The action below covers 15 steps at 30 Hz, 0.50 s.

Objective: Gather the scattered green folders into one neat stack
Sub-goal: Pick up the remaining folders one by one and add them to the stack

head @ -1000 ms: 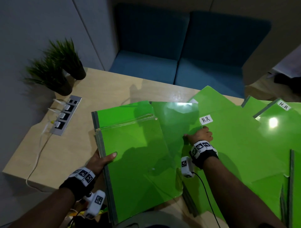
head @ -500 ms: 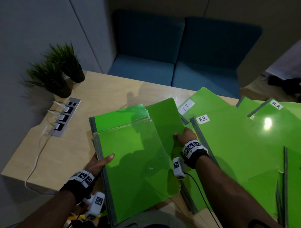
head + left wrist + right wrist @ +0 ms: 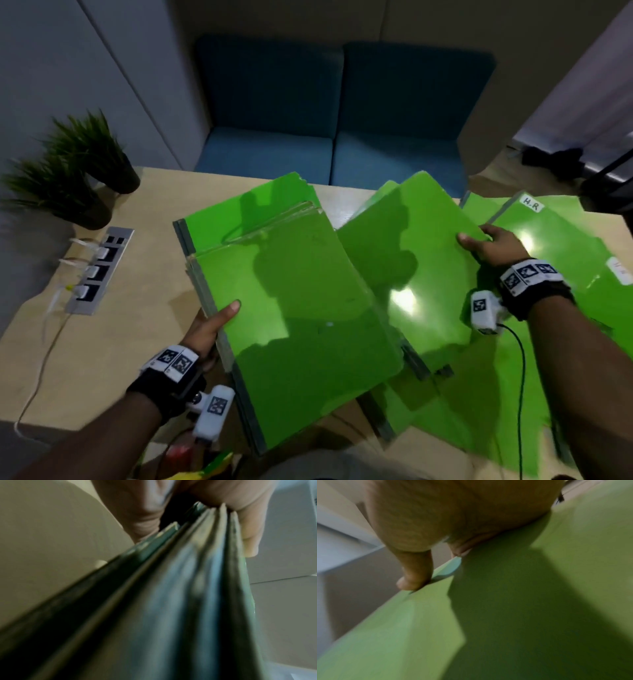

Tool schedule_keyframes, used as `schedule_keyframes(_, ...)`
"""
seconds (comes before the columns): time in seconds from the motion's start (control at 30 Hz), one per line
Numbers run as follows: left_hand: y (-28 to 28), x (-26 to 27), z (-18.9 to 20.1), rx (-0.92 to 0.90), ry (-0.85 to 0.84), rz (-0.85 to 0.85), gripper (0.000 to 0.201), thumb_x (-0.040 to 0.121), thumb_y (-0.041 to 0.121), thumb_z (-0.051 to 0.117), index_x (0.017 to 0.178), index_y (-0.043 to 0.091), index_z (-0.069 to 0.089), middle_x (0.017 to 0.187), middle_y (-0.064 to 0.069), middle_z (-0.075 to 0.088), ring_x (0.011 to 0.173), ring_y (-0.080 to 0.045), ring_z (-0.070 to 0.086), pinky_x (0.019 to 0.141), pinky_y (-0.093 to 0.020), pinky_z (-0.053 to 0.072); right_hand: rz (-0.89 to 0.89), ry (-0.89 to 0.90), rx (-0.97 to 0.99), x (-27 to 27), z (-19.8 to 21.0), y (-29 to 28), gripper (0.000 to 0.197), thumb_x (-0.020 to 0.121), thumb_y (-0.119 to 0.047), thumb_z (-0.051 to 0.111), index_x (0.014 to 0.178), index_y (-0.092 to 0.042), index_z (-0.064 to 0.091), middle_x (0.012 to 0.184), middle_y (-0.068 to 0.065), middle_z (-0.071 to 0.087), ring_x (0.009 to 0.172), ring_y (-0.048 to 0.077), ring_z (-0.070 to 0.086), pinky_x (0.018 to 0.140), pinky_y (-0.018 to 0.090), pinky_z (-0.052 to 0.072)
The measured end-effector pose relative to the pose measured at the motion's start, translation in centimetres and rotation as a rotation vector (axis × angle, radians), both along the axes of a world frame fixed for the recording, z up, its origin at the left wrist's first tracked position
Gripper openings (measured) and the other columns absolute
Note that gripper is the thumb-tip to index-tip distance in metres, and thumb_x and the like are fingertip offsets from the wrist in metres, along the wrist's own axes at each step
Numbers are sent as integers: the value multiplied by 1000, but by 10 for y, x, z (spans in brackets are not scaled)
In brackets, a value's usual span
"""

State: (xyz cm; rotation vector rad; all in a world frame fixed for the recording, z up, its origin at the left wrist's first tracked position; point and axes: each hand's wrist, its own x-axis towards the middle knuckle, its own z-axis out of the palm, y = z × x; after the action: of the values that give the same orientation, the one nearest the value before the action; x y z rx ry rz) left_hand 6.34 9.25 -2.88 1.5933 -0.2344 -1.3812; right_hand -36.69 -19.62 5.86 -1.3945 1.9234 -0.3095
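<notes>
A stack of green folders (image 3: pixel 291 308) is lifted off the wooden table (image 3: pixel 130 325), and my left hand (image 3: pixel 212 325) grips its grey spine side, thumb on top. The left wrist view shows several spines (image 3: pixel 188 588) edge-on between thumb and fingers. My right hand (image 3: pixel 489 246) pinches the right edge of another green folder (image 3: pixel 411 260), which tilts up beside the stack; the thumb (image 3: pixel 416 574) lies on its edge (image 3: pixel 436 615). More green folders (image 3: pixel 555 246) lie spread at the right, one labelled H.R (image 3: pixel 532 205).
Two potted plants (image 3: pixel 78 171) stand at the table's back left corner. A socket strip (image 3: pixel 99 270) with white plugs and a cable is set into the table at the left. A blue sofa (image 3: pixel 329 150) sits beyond the far edge.
My right hand moved from the folder beside the stack out to the right and now holds a folder raised by its right edge. My left hand keeps its hold on the stack.
</notes>
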Motion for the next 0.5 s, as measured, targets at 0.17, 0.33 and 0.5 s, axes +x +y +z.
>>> schedule_keyframes(0.17, -35, -35, -7, -15, -94, -50, 91, 46, 63, 87, 127, 34, 55, 126, 0, 65, 119, -27, 58, 104, -56, 40, -53, 131, 109, -65, -26, -2, 85, 73, -52, 77, 142, -14, 44, 124, 17, 64, 107, 35, 63, 96, 45, 49)
schedule_keyframes(0.33, -43, -57, -24, 49, -110, -81, 69, 50, 51, 89, 110, 31, 62, 123, -4, 65, 115, -26, 60, 107, -52, 38, 21, 204, 91, -69, -50, -10, 74, 77, -36, 80, 137, -6, 49, 138, 19, 53, 121, 38, 54, 103, 43, 43)
schedule_keyframes(0.5, -44, -71, -20, 95, -44, -88, 56, 75, 42, 79, 120, 20, 55, 120, 2, 58, 116, -18, 51, 109, -48, 32, 83, 443, 142, -53, -82, -13, 88, 77, -56, 71, 136, 2, 43, 138, 24, 43, 126, 42, 45, 105, 46, 41)
